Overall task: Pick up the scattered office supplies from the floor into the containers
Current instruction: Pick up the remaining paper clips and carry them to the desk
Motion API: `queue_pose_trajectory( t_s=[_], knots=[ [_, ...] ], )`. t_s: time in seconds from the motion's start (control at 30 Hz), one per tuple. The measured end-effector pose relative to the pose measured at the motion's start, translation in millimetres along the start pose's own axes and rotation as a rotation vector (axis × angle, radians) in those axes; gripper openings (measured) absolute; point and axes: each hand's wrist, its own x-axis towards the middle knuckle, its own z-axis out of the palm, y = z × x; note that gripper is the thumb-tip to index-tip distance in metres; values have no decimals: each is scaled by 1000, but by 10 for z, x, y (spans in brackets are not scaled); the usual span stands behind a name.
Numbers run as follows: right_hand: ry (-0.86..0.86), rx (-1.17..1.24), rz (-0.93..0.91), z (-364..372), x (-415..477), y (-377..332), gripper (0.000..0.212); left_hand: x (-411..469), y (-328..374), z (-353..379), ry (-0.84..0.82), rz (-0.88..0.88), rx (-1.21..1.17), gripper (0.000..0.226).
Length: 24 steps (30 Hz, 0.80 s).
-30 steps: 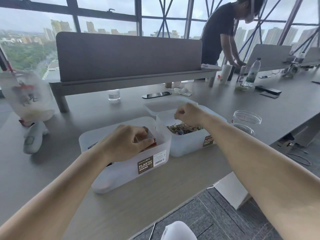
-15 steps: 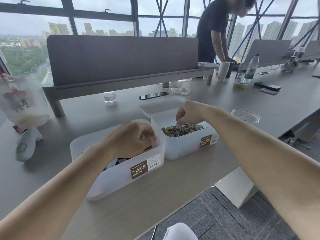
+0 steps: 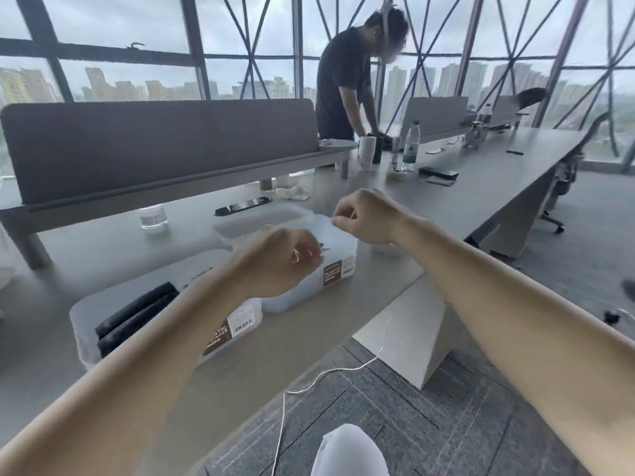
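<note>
Left hand [image 3: 278,262] has crossed over the smaller container [image 3: 309,290], nearer it than right hand [image 3: 364,216]; both hands' fingers curled, hold unclear.

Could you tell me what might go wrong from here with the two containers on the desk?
1. Both the near container and the far container sit fairly close to the front edge of the desk; the left hand, right above them, could nudge one off.
2. The white cable trails from the desk edge across the floor and might snag a foot.
</note>
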Motion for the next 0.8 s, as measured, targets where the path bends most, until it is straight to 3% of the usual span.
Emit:
queue_pose_trajectory(
  t_s=[0.17, 0.43, 0.63, 0.8],
  knots=[
    [-3, -132, 249, -493, -1463, 613, 15, 238, 1087, 581, -114, 223, -76, 5],
    [-160, -222, 787, -755, -4202, 1536, 25, 11, 3093, 2071, -457, 438, -177, 16],
    [-223, -88, 1003, -521, -5792, 2239, 30, -362, 4088, 3350, -712, 441, -81, 21],
    [-212, 81, 1121, -7, -6515, 2995, 31, -493, 4371, 4407, -890, 339, 48, 28]
  ],
)
